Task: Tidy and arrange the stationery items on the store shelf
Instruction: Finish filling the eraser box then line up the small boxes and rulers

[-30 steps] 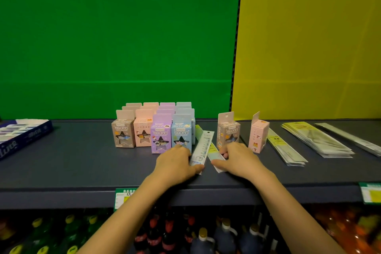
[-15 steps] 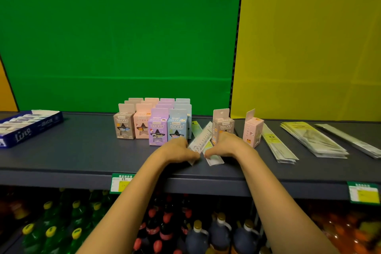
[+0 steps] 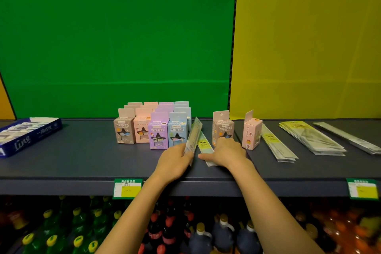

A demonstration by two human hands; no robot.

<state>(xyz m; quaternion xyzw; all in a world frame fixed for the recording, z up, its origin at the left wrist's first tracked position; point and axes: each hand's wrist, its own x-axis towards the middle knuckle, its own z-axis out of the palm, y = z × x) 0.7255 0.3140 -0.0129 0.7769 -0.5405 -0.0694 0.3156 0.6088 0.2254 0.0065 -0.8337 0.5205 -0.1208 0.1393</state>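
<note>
From the head camera, the left hand (image 3: 175, 163) has tipped the ruler pack (image 3: 193, 136) up on its long edge, fingers pinching its near end; earlier it lay flatter. The right hand (image 3: 226, 151) presses its closed fingers on the flat packs (image 3: 204, 144) beneath, likely freeing one for regrouping. Just left of the fingers stands the blue sharpener box (image 3: 177, 133); a brown box (image 3: 222, 128) behind the right knuckles crowds the gap.

One head-worn wide-angle camera looked forward and slightly down at a dark shelf (image 3: 61, 163) from close range, both forearms reaching in from the bottom edge. Below the shelf lip, seemingly bottles (image 3: 76, 239) showed dimly. No second view overlapped it.
</note>
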